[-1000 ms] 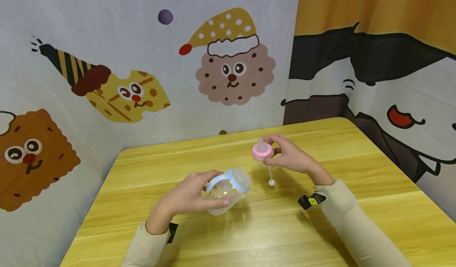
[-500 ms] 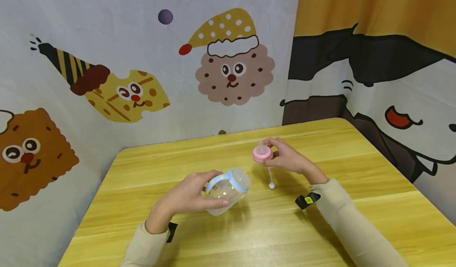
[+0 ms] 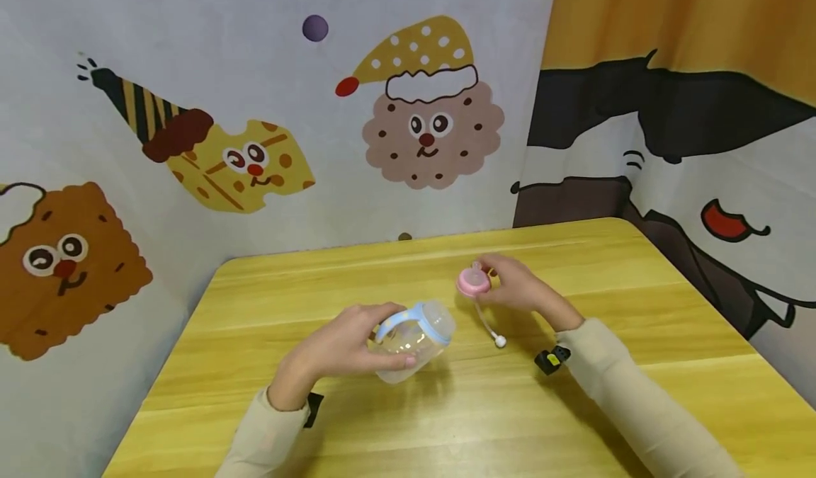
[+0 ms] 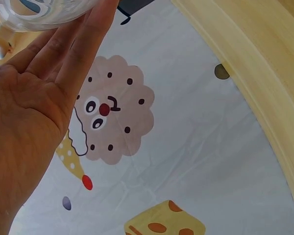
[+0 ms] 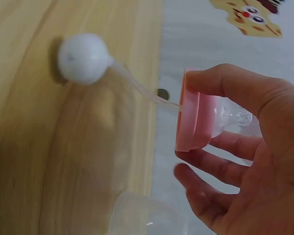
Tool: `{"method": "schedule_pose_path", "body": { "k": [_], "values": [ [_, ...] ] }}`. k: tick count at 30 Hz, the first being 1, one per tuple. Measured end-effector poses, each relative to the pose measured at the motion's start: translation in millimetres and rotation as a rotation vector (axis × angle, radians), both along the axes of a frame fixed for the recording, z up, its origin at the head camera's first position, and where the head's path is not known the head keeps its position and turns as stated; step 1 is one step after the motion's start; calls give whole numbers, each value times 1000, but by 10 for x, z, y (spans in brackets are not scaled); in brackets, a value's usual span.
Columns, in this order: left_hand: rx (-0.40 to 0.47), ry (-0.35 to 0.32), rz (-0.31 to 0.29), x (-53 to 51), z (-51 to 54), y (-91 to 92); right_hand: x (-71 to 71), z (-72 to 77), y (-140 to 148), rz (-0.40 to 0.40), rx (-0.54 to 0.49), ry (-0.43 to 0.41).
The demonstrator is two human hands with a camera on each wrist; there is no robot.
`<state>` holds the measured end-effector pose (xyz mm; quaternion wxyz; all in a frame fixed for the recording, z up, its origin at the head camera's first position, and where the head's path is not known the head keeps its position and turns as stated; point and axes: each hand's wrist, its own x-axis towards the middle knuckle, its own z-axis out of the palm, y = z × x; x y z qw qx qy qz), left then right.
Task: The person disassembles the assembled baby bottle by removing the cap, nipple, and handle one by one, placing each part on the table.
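Observation:
My left hand [image 3: 345, 341] grips a clear bottle [image 3: 408, 348] with a blue collar and handle, tilted with its mouth toward the upper right. In the left wrist view the palm [image 4: 32, 112] shows below the clear bottle's base [image 4: 44, 17]. My right hand [image 3: 521, 288] pinches a pink nipple cap [image 3: 473, 283] at its rim, nipple up. From the cap hangs a thin straw ending in a white ball [image 3: 500, 340], close to the table. In the right wrist view, thumb and fingers hold the pink ring [image 5: 201, 115], and the white ball [image 5: 83, 58] shows at the left.
The wooden table [image 3: 408, 435] lies under both hands. Behind it stands a pale cloth wall [image 3: 255, 74] with cartoon prints, and an orange, black and white curtain [image 3: 676, 25] hangs at the right. Each wrist wears a black device [image 3: 552, 359].
My right hand has lowered the pink cap a little, and the straw has swung so that its ball points more to the right. The left hand keeps its hold on the bottle. The head view has shifted slightly.

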<state>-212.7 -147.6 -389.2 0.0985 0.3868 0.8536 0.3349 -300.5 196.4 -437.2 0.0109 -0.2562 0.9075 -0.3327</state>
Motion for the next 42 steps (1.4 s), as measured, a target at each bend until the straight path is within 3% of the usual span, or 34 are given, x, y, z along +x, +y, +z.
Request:
{"method": "schedule_pose_path", "body": {
  "k": [6,16,35,42],
  "values": [
    [1,6,-7,-30,30,28,-27,-4,-7,-121,161,41],
    [-9,-14,21,-3,78,-25,-170,-139,-93,-136,307,80],
    [5,43,28,-15,103,-52,-139,-203,-95,-160,278,103],
    [36,38,24,-13,52,-67,-100,-195,-105,-161,309,53]
  ]
}}
